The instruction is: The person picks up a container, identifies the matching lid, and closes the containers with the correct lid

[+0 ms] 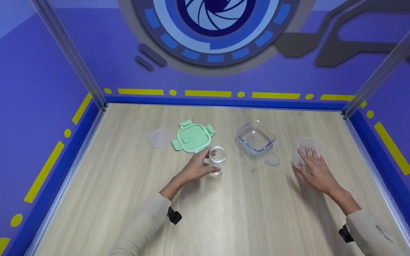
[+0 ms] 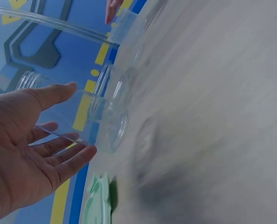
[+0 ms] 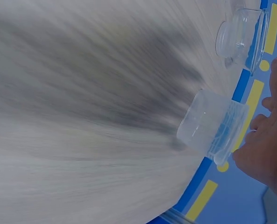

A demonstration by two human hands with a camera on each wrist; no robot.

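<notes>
My left hand point(image 1: 198, 167) grips a clear cylindrical jar point(image 1: 217, 155), thumb on the near side and fingers around the far side. In the left wrist view the jar point(image 2: 89, 114) shows a threaded rim at one end. My right hand point(image 1: 315, 173) is spread with fingers extended over a frosted plastic container point(image 1: 306, 141) at the right of the table. From the right wrist view, the fingers hover close above that container point(image 3: 204, 122), which stands on the tabletop. A small clear round lid point(image 1: 272, 159) lies between the two hands.
A square glass container point(image 1: 256, 139) stands at the back, right of the jar. Behind my left hand lies a green lid with clip flaps point(image 1: 194, 137), beside a frosted square lid point(image 1: 160, 138). Blue panel walls point(image 1: 212, 103) and metal posts enclose the wooden table point(image 1: 247, 213).
</notes>
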